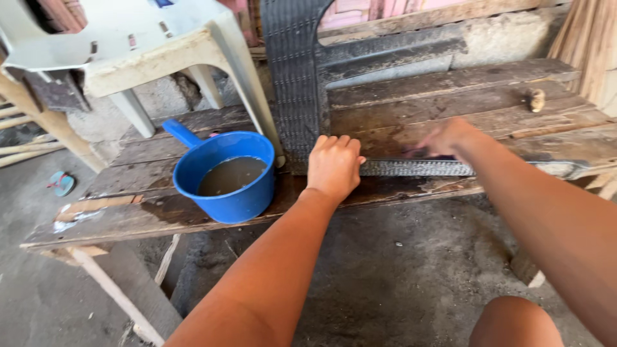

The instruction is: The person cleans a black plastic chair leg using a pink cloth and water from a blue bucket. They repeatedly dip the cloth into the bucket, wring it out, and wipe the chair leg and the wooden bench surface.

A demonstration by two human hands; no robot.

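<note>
While the left hand [333,166] presses it, the rubber mat [411,168] lies beneath (right hand [447,138] too).

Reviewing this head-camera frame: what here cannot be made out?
- Right hand: motion-blurred; whatever it holds against the black ribbed mat is unreadable.
- Left hand: palm down on the mat's edge, covering that part.
- Mat's top: cut off by the frame edge.
- Blue dipper: murky water hides its bottom.
- Small lump on the wooden bench: too small to identify.
</note>
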